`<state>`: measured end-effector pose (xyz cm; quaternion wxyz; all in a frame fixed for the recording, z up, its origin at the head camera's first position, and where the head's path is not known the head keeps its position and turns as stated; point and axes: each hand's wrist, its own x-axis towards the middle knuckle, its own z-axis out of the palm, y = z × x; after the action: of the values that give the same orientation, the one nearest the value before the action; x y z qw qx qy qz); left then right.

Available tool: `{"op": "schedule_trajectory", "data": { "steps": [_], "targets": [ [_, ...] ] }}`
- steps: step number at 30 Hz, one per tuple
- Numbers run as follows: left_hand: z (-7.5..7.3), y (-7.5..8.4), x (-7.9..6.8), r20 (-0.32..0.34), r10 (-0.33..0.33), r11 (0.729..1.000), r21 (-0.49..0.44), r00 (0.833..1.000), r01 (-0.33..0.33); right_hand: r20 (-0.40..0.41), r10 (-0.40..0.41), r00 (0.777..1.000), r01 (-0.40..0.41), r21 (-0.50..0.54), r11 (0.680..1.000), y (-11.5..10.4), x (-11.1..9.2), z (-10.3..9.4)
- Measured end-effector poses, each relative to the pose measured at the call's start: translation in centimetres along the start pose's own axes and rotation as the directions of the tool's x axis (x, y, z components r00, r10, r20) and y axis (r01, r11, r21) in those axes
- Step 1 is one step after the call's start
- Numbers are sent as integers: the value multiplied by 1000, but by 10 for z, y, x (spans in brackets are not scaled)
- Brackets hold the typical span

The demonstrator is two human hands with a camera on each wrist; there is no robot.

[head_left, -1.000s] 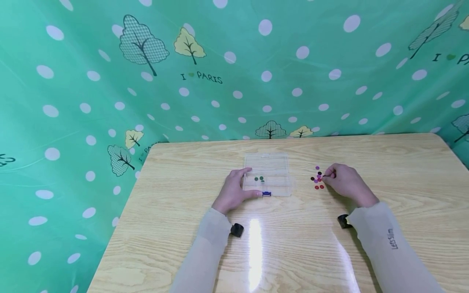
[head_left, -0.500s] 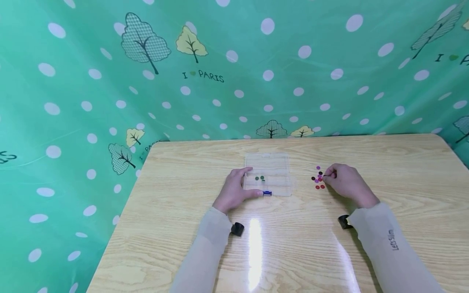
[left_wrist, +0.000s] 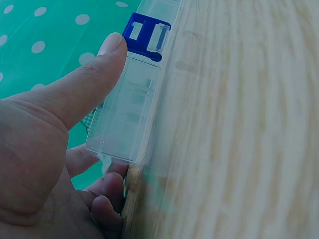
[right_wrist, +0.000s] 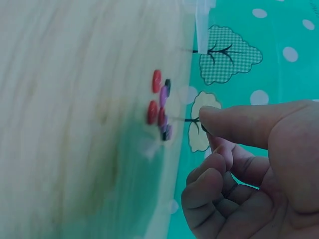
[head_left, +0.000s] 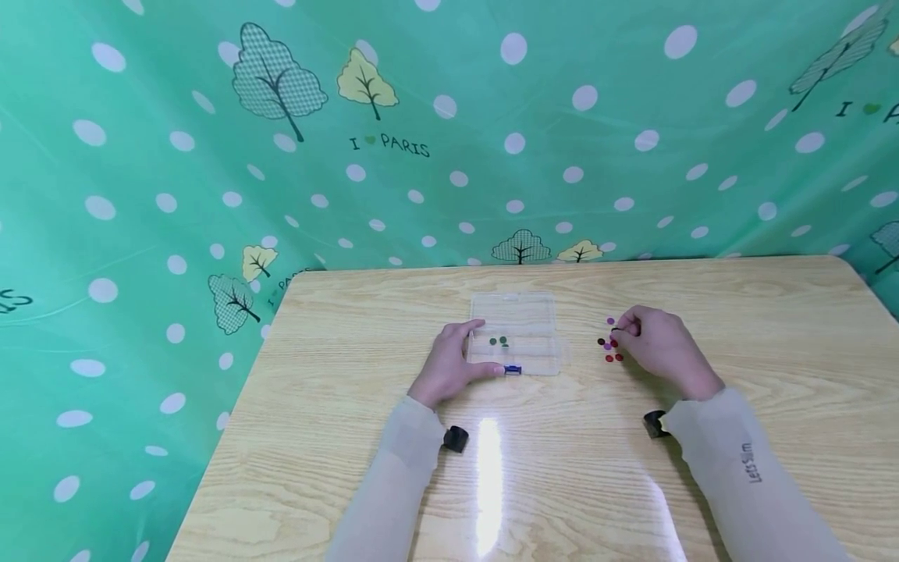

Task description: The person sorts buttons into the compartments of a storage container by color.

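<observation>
A clear plastic box (head_left: 539, 359) lies on the table with its lid (head_left: 520, 312) folded back. Several green buttons (head_left: 493, 341) are inside its left part. My left hand (head_left: 449, 363) holds the box's left end, thumb on the front beside the blue latch (left_wrist: 140, 37) and fingers bent around the end. To the right of the box, my right hand (head_left: 660, 343) pinches a small black button (right_wrist: 204, 128) between thumb and forefinger; the thumb covers most of it. Just beyond those fingertips lie loose red buttons (right_wrist: 151, 112), purple buttons (head_left: 610, 321) and black buttons (head_left: 601, 341).
The wooden table (head_left: 351, 343) reaches back to a green dotted curtain (head_left: 421, 195) with printed trees. Black wrist straps (head_left: 455, 439) show below both hands. A bright light reflection (head_left: 489, 484) lies on the table front.
My right hand has lifted slightly and shifted up and left over the loose buttons, keeping its pinch. The left hand and the box have stayed in place.
</observation>
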<state>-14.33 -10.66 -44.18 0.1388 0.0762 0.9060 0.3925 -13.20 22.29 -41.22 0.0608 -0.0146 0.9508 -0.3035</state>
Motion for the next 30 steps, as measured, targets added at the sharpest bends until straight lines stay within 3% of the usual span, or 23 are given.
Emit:
{"op": "schedule_trajectory", "data": {
  "steps": [21,30],
  "targets": [
    [0,0,0,-1,-1,1000,2,1000,1,-27,-16,1000,18,69,997,-31,-3,7],
    [1,0,0,-2,-2,1000,5,1000,2,-40,-80,996,84,103,991,-43,-2,13]
  ]
}}
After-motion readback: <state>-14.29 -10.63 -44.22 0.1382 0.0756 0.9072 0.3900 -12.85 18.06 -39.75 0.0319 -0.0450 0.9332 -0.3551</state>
